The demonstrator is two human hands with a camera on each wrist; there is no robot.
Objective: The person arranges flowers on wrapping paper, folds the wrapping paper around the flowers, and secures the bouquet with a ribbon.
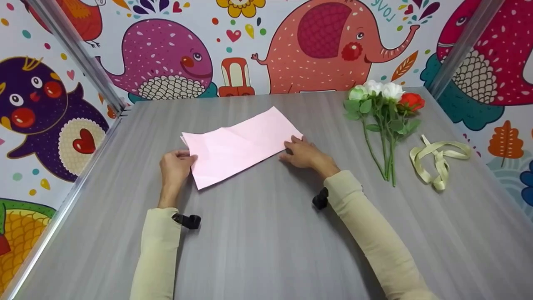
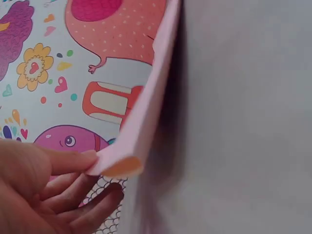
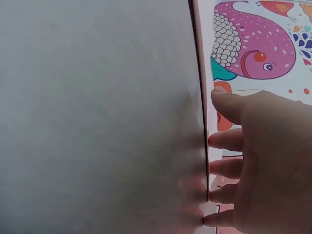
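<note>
A folded sheet of pink paper lies slantwise on the grey table, its left end slightly lifted and its layers parted. At that end my left hand pinches the edge between thumb and forefinger. The left wrist view shows the fold of the pink paper looping open beside the fingers of my left hand. My right hand rests on the lower right corner of the paper, fingers spread. Seen from the right wrist, the fingertips of my right hand press down along the thin paper edge.
Artificial flowers in white, pale green and red lie at the back right, stems toward me. Right of them is a loosely coiled pale yellow ribbon. The grey table ends at a cartoon-printed wall.
</note>
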